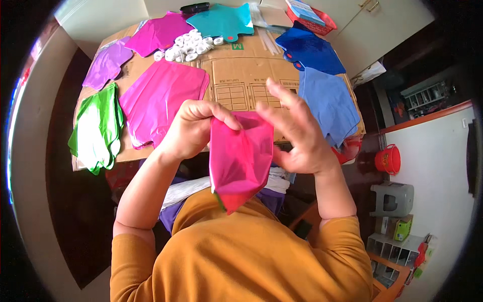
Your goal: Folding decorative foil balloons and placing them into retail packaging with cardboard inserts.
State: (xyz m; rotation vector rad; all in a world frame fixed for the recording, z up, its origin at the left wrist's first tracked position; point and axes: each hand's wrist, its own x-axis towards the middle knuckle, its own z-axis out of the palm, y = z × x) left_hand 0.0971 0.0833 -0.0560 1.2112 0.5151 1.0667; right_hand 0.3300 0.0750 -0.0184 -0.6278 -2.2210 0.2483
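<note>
**Foil sheet, pinched at its top edge**

Foil is what I am holding: a pink foil balloon (240,161), uninflated, hanging in front of my chest just short of the near edge of the cardboard-covered tabletop (241,75). My left hand (191,128) is pinching its upper left corner, thumb and fingers closed together on the film. My right hand (297,133) is resting against the upper right edge with the fingers spread; I cannot tell whether its thumb is actually gripping the film behind.

I am judging it to be very light, thin and limp, folding under its own weight into a soft pouch with a creased point at the bottom. The surface is looking glossy and slick, so a pinch on a seam or corner should be holding better than a flat palm, and sharp creasing could be marking it.

Across the cardboard, flat balloons are lying in shiny piles: green (98,128) at the left edge, magenta (161,100) beside it, purple (106,63) and teal (221,21) toward the far edge, blue (327,100) along the right edge. Small white plastic rings (188,46) are heaped near the far edge, and a red basket (314,17) is sitting at the far right corner.
</note>
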